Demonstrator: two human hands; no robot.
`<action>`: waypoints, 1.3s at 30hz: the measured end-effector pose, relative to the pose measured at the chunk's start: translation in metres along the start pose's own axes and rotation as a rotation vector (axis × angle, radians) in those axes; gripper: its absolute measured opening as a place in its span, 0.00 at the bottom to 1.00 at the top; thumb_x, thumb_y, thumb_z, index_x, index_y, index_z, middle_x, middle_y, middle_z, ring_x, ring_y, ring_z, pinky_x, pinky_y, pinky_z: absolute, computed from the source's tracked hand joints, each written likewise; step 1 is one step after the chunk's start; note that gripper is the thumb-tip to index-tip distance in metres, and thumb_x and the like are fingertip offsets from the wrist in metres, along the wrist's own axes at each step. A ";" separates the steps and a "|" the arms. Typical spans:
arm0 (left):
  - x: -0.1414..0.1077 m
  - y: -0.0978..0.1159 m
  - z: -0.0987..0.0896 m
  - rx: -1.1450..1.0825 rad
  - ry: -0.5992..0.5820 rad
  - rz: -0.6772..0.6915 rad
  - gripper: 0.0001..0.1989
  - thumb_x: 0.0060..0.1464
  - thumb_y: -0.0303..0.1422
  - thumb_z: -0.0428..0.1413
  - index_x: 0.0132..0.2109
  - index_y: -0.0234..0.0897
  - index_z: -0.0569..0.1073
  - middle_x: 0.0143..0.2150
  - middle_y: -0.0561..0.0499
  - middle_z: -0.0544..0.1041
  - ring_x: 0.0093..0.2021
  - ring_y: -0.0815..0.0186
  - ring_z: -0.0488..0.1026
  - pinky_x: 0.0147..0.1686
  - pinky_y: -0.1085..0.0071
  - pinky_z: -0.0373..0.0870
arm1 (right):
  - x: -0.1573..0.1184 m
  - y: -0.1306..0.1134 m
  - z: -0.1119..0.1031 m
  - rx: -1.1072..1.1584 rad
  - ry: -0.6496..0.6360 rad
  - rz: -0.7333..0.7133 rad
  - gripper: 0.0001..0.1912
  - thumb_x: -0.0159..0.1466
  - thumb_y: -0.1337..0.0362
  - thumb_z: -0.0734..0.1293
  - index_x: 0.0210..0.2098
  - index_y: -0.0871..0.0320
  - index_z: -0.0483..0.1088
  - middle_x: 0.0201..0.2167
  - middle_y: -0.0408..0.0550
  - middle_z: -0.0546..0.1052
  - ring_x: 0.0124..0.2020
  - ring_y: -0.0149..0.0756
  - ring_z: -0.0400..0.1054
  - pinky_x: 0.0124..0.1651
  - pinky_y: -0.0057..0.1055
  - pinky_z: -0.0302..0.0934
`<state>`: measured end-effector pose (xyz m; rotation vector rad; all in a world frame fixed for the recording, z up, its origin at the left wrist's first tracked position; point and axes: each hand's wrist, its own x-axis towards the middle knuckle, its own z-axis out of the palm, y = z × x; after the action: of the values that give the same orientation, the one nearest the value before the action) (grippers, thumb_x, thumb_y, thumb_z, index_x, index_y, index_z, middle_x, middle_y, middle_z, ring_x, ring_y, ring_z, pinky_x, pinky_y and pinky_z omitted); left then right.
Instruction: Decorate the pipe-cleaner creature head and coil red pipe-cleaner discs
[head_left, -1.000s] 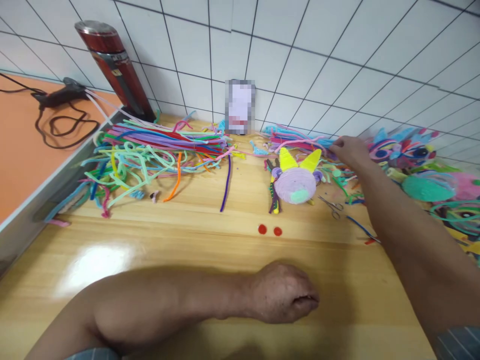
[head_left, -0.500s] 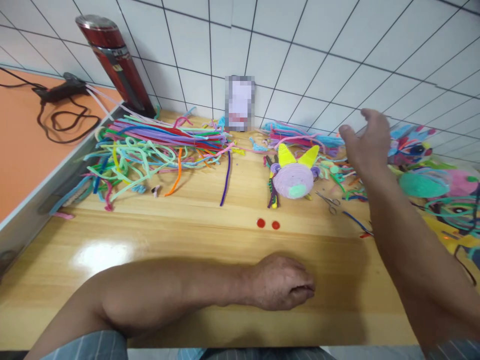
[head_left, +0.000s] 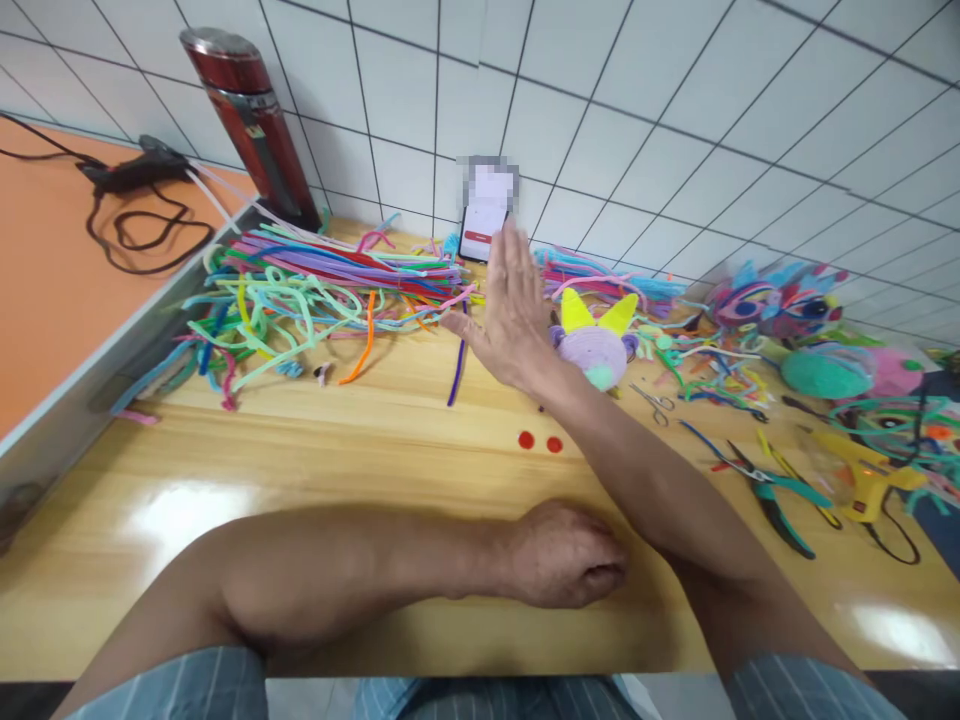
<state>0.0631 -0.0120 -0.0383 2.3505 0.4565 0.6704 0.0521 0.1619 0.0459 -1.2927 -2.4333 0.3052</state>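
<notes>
My right hand [head_left: 517,315] is stretched out flat, thumb spread from the fingers. Its fingertips overlap the lower edge of a phone [head_left: 480,225] propped against the tiled wall; whether they touch it I cannot tell. Curled into a loose fist, my left hand [head_left: 570,555] rests on the table near the front edge, with nothing showing in it. Behind my right wrist sits a round lilac pipe-cleaner animal head [head_left: 592,350] with yellow ears, partly covered. Two small red discs, a left one [head_left: 526,440] and a right one [head_left: 554,445], lie between my arms.
Pipe cleaners [head_left: 352,265] are heaped at the back left, beside a red thermos [head_left: 251,125]. Small scissors [head_left: 655,403], pliers [head_left: 776,500] and a yellow glue gun [head_left: 862,470] lie to the right. Further colourful pipe-cleaner figures [head_left: 829,370] stand at the back right.
My right hand has swung left from the back right to the phone, still with open fingers. My left hand stays put as a fist. The view has shifted slightly.
</notes>
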 end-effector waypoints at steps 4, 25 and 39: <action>0.000 -0.001 0.000 0.000 0.005 0.027 0.09 0.68 0.31 0.59 0.40 0.35 0.83 0.40 0.47 0.88 0.41 0.60 0.85 0.36 0.67 0.74 | 0.022 0.034 0.056 -0.020 -0.271 0.079 0.56 0.74 0.33 0.53 0.81 0.73 0.40 0.83 0.68 0.41 0.85 0.55 0.32 0.84 0.51 0.30; 0.000 -0.002 0.002 0.042 -0.010 0.035 0.09 0.68 0.32 0.58 0.42 0.35 0.84 0.40 0.49 0.88 0.41 0.61 0.84 0.37 0.67 0.74 | 0.035 0.057 0.003 0.656 0.125 0.160 0.62 0.67 0.30 0.25 0.81 0.60 0.51 0.73 0.59 0.68 0.78 0.51 0.58 0.74 0.59 0.57; 0.001 0.000 0.002 0.078 -0.048 0.054 0.11 0.70 0.32 0.57 0.42 0.33 0.83 0.41 0.47 0.88 0.43 0.59 0.84 0.36 0.64 0.74 | 0.000 0.030 -0.006 -0.121 -0.104 0.134 0.23 0.73 0.69 0.55 0.57 0.58 0.78 0.52 0.59 0.83 0.57 0.53 0.76 0.64 0.52 0.67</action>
<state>0.0652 -0.0121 -0.0393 2.4545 0.4060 0.6305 0.0769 0.1785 0.0403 -1.5319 -2.4887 0.2704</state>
